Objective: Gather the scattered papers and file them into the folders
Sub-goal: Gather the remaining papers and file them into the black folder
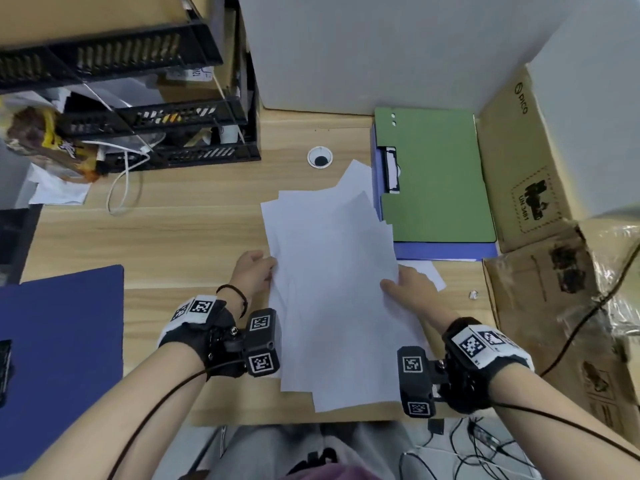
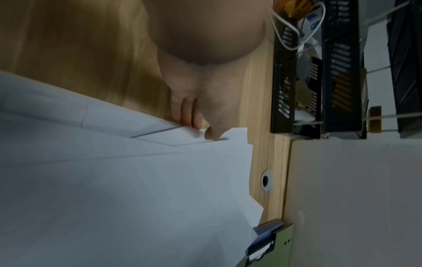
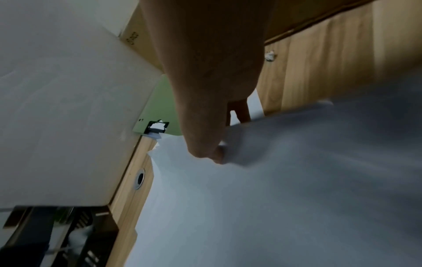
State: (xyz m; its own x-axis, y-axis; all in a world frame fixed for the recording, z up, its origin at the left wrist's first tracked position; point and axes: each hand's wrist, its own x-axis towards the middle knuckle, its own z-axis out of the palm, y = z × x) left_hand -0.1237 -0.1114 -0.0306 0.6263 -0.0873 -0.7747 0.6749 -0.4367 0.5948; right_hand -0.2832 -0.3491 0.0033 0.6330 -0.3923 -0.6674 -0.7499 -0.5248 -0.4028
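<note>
A loose, fanned stack of white papers (image 1: pixel 332 282) lies in the middle of the wooden desk (image 1: pixel 180 223), its near end reaching the desk's front edge. My left hand (image 1: pixel 258 270) pinches the stack's left edge, thumb on top of the papers (image 2: pixel 137 180) and fingers (image 2: pixel 189 115) under them. My right hand (image 1: pixel 405 284) pinches the right edge, its thumb pressed on the papers (image 3: pixel 274 198). A green folder (image 1: pixel 440 178) lies on a blue folder (image 1: pixel 446 250) at the back right, the papers' far corners overlapping them. Another sheet (image 1: pixel 429 271) lies under my right hand.
A dark blue folder (image 1: pixel 65 344) lies at the desk's left front. Black stacked trays (image 1: pixel 166 129) and a white cable (image 1: pixel 121 188) stand at the back left. Cardboard boxes (image 1: pixel 540 202) line the right side. A cable hole (image 1: pixel 319 156) sits behind the papers; a small crumpled scrap (image 1: pixel 473 294) lies right.
</note>
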